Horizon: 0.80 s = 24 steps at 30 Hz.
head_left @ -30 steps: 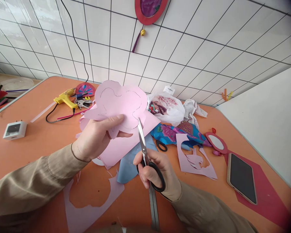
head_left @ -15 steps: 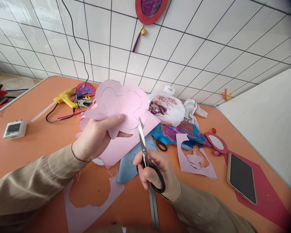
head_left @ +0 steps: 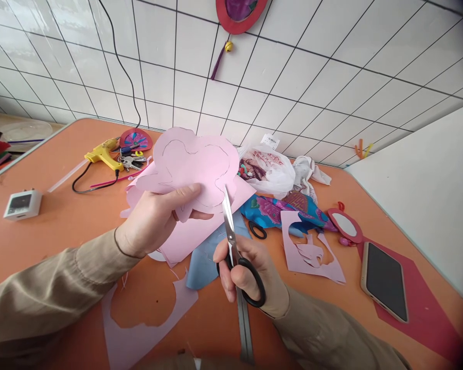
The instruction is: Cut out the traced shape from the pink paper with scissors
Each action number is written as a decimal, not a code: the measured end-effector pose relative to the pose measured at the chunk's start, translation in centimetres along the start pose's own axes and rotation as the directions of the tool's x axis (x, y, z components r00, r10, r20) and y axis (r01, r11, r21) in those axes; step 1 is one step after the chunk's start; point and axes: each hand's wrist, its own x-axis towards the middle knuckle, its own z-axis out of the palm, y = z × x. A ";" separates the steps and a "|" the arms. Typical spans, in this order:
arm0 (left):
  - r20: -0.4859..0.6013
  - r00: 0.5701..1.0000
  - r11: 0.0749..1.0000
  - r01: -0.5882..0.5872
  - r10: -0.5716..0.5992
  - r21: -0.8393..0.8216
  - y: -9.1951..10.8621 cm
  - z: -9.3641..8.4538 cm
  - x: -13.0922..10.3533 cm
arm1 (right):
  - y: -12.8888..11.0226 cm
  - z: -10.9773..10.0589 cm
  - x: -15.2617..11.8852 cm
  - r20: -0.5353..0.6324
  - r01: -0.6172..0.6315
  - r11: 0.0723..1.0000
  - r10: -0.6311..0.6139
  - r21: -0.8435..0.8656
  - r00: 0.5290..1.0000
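My left hand (head_left: pixel 158 213) pinches a pink paper flower shape (head_left: pixel 195 164) between thumb and fingers, holding it up above the table. A wavy pencil line runs inside its scalloped edge. My right hand (head_left: pixel 254 270) grips black-handled scissors (head_left: pixel 229 218), thumb and fingers in the loops. The scissors point up, and their blades meet the right lower part of the paper near the drawn line. Beneath the flower shape lie more pink paper sheets (head_left: pixel 181 241) and a piece of blue cloth (head_left: pixel 204 259).
On the orange table (head_left: pixel 69 257) are a yellow glue gun (head_left: pixel 106 154), keys (head_left: pixel 131 162), a white charger (head_left: pixel 22 204), pink paper scraps (head_left: pixel 312 252), floral fabric (head_left: pixel 270 210), a plastic bag (head_left: pixel 272 172) and a phone (head_left: pixel 386 280). A tiled wall (head_left: pixel 154 82) stands behind.
The flower shape has shifted slightly right and tilted a little in my left hand. My right hand and the scissors have moved slightly right, with the blades still at the paper.
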 end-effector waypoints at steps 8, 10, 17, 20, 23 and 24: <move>0.040 0.999 0.999 -0.031 0.030 0.016 0.2 -0.1 -0.1 | 0.0 0.0 -0.1 -0.009 0.007 1.000 -0.007 -0.016 1.000; 0.059 0.998 0.999 -0.034 0.034 0.009 0.2 -0.1 -0.1 | 0.1 0.0 -0.1 -0.009 0.010 1.000 -0.010 -0.009 1.000; 0.060 0.998 1.000 -0.030 0.030 -0.010 -0.1 0.1 -0.4 | 0.6 -0.3 0.0 0.009 0.033 0.999 -0.033 0.003 0.999; 0.050 0.998 1.000 -0.027 0.027 -0.006 -0.1 0.1 -0.6 | 0.5 -0.3 0.0 -0.003 0.023 1.000 -0.023 -0.010 1.000; 0.031 0.999 1.000 -0.028 0.028 0.004 -0.1 0.2 -0.5 | 0.3 -0.1 -0.1 -0.018 0.009 1.000 -0.010 -0.030 1.000; 0.023 0.999 0.999 -0.031 0.031 0.005 -0.1 0.2 -0.5 | 0.2 -0.1 -0.1 -0.020 0.009 0.999 -0.010 -0.035 1.000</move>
